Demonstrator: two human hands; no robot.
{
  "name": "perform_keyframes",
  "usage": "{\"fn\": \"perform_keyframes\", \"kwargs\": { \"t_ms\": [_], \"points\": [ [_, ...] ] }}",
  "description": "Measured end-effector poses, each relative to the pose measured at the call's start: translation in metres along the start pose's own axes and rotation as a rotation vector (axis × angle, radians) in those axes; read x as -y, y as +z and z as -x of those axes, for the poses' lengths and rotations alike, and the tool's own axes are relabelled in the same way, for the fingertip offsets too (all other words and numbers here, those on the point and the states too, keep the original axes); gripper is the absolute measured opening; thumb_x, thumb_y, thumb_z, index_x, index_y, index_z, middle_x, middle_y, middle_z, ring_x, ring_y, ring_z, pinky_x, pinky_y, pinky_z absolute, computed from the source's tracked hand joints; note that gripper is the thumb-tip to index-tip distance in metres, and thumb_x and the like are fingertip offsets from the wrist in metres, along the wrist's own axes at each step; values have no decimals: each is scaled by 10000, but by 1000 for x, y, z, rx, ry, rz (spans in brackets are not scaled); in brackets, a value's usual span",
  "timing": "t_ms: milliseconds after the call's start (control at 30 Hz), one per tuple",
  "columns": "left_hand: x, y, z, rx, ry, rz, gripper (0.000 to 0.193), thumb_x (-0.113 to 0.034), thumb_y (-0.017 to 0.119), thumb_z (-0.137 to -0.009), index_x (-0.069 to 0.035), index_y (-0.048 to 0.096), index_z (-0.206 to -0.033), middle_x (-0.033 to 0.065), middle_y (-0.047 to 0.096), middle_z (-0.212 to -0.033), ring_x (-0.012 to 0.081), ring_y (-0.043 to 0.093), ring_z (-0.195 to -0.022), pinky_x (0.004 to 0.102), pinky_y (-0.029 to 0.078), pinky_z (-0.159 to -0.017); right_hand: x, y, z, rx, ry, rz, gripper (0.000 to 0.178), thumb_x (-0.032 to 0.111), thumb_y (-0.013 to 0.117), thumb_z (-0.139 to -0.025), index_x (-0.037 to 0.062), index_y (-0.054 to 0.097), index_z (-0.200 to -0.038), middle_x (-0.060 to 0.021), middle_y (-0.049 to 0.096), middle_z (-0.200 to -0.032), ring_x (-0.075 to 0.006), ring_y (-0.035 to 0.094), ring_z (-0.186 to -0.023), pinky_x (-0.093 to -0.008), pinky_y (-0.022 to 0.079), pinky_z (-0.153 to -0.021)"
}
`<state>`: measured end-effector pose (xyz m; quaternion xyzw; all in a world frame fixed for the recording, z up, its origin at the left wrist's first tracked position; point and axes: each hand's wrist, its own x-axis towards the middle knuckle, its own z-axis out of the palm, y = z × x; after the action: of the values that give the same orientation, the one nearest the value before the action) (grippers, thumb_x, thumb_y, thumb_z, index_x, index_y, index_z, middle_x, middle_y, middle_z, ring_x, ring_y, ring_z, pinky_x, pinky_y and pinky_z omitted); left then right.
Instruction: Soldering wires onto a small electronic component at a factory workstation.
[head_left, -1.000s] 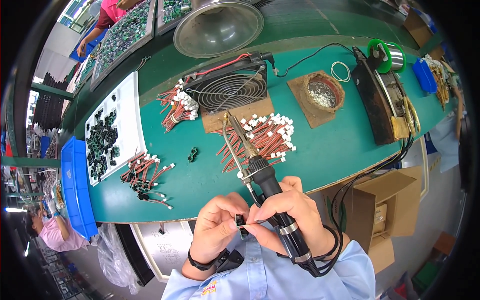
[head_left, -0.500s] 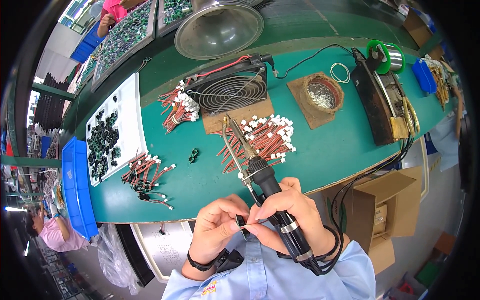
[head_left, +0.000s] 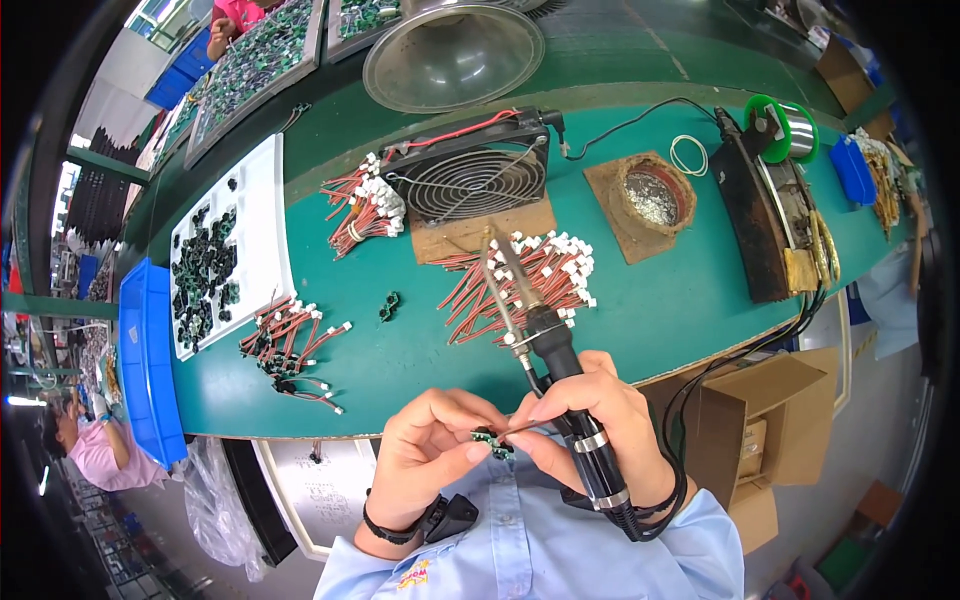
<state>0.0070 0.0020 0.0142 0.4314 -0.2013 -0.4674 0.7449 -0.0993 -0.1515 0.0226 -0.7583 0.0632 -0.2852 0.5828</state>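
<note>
- The small green circuit board (head_left: pixel 499 447) is in the left hand (head_left: pixel 430 455), in front of the shirt (head_left: pixel 510 530) and just off the near edge of the tabletop (head_left: pixel 400 375).
- The left fingers are closed on it in a pinch, thumb against forefinger.
- The board is probably very light and stiff; its small parts look easy to knock or crack, so the rim seems the best place to hold it, with only mild pressure.
- The right hand (head_left: pixel 612 430) does two things: its thumb and forefinger pinch a thin reddish-brown wire (head_left: pixel 528 427), while the hand also carries the soldering iron (head_left: pixel 553 338).
- The wire reaches to the board; whether its end touches is too small to tell.
- Such wire is likely soft and springy, so a grip close to its end should steer it better than one far back.
- The iron looks rigid and heavier than the other two, with its cable (head_left: pixel 672 470) likely adding drag; the black handle is the place to grasp, and the metal tip (head_left: pixel 497 240), pointing away from the body, is best treated as hot.
- The white-ended wires (head_left: pixel 520 290) lie loosely heaped beneath and beside the iron, and would probably tangle if pulled in a clump; lifting one by its connector seems safer.
</note>
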Motion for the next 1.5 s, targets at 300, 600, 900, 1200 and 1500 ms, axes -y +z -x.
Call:
{"fn": "perform_keyframes", "kwargs": {
  "t_ms": [300, 600, 900, 1200, 1500],
  "points": [
    [3, 1, -4, -152, -14, -21, 156, 4, 593, -798, -30, 474, -893, 184, 596, -987, 202, 579, -921, 317, 455, -811, 0, 3, 3, -142, 61, 150, 339, 34, 739, -680, 95, 533, -943, -69, 663, -929, -212, 606, -785, -358, 386, -829],
    [7, 0, 1, -78, 41, -56, 152, 75, 522, -844, -7, 476, -964, 211, 570, -1105, 230, 558, -1061, 363, 446, -895, -2, 14, -1, -63, -91, 286, 361, 43, 743, -684, 126, 520, -954, -89, 667, -981, -232, 625, -880, -389, 353, -875],
    [10, -2, 3, -68, 82, -85, 152, 85, 511, -843, 5, 478, -967, 223, 566, -1118, 238, 546, -1092, 361, 441, -917, -3, 13, -3, -46, -70, 261, 356, 30, 737, -691, 132, 517, -952, -86, 670, -968, -226, 630, -872, -385, 343, -886],
    [7, 2, -4, -184, 50, -42, 112, -25, 562, -854, -28, 473, -921, 216, 600, -1049, 205, 586, -971, 307, 494, -779, -9, 4, 6, 0, -87, 380, 400, 182, 716, -772, 122, 423, -1038, -135, 658, -969, -221, 589, -909, -418, 242, -990],
    [8, -19, -12, -276, 82, -51, 110, -6, 564, -841, -29, 470, -895, 206, 605, -1049, 166, 585, -940, 254, 472, -709, -4, -25, 48, -80, -48, 430, 536, 434, 741, -673, 94, 549, -1040, -58, 612, -790, -203, 572, -761, -453, 263, -964]
  ]
}}
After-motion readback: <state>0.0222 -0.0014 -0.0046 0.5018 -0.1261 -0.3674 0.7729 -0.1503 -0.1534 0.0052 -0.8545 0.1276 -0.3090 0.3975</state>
